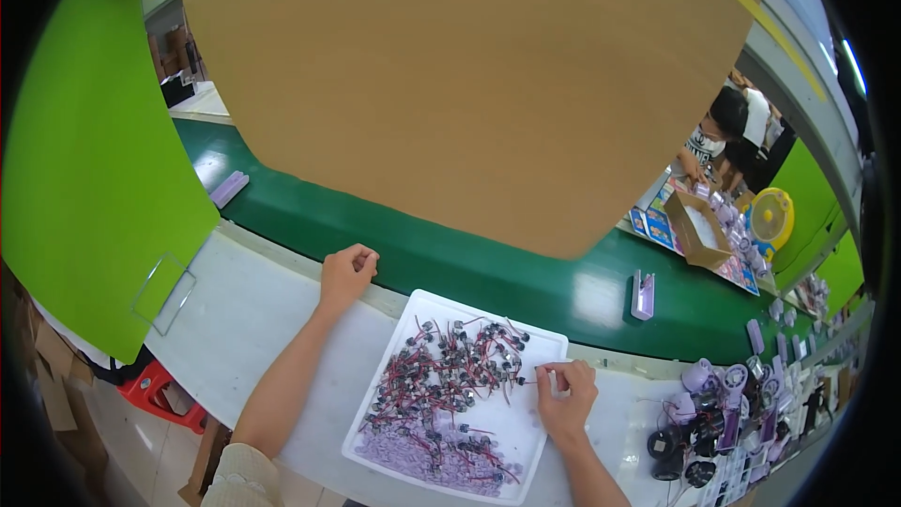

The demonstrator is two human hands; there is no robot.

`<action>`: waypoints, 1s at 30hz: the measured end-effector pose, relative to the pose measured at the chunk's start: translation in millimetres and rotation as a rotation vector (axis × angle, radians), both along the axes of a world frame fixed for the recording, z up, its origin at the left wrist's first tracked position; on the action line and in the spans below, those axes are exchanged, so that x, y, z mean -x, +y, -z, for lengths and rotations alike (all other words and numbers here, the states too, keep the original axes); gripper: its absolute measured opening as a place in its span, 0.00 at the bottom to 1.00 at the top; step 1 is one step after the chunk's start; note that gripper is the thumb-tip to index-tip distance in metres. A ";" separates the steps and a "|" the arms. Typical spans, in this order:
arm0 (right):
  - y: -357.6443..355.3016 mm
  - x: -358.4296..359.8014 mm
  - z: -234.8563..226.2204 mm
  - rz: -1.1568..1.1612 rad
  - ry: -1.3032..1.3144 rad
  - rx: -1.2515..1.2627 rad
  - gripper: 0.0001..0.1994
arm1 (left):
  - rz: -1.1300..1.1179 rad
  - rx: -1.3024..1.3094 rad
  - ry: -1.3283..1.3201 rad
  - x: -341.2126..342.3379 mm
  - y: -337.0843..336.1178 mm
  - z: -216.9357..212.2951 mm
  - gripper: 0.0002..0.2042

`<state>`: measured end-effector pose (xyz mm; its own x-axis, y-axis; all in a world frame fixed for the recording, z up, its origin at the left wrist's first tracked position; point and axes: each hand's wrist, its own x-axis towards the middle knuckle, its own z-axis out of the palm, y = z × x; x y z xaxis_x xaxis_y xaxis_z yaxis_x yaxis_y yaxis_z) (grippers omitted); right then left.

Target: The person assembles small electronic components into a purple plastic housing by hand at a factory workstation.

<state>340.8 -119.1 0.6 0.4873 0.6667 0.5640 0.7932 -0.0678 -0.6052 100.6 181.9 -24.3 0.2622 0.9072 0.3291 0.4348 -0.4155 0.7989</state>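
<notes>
A white tray lies on the pale worktop, holding a heap of small dark parts with red and black wires. Small light-purple pieces fill its near end. Over the tray's right rim, my right hand pinches thumb and forefinger at the thin lead of a small wired part. My left hand is closed, fingertips together, above the worktop's far edge by the green belt; whatever it may hold is hidden.
Beyond the worktop runs a green conveyor belt carrying a purple casing and another purple piece. A large brown board hangs above it. Purple and black fan-like units crowd the right. A person sits at far right.
</notes>
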 end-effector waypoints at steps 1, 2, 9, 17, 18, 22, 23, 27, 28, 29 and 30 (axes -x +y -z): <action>0.5 -0.2 0.5 -0.001 -0.002 0.001 0.05 | -0.001 0.013 0.006 0.4 0.6 0.5 0.07; 0.7 0.7 0.1 -0.009 -0.003 0.001 0.05 | -0.009 0.013 0.005 0.9 1.2 1.2 0.07; 0.5 0.0 -1.2 -0.001 -0.001 0.002 0.06 | -0.003 0.039 -0.007 -1.4 2.0 2.4 0.07; 4.1 3.0 -0.8 -0.030 -0.017 -0.004 0.06 | -0.034 0.029 0.010 4.4 4.4 6.1 0.07; 3.5 2.8 -0.7 -0.030 -0.005 0.000 0.06 | -0.028 0.022 -0.003 3.0 3.7 6.3 0.07; -1.2 -1.1 1.3 -0.011 0.004 0.002 0.06 | -0.022 0.030 -0.006 -7.5 2.5 7.2 0.07; -0.7 0.0 0.2 -0.029 0.009 0.001 0.06 | -0.029 0.047 0.012 -5.6 2.7 7.9 0.06; 0.3 0.9 -1.0 -0.023 0.002 0.023 0.05 | -0.055 0.021 -0.027 0.6 4.3 10.3 0.06; -0.9 -0.1 -0.4 -0.015 0.001 0.024 0.05 | -0.076 -0.006 -0.127 -1.7 4.1 11.6 0.07; -0.6 -0.5 -0.6 -0.026 0.006 0.022 0.05 | -0.094 -0.039 -0.225 -0.5 6.5 10.4 0.07; -1.6 -1.3 -1.2 -0.028 0.009 0.010 0.05 | -0.126 -0.017 -0.134 2.9 9.7 7.9 0.06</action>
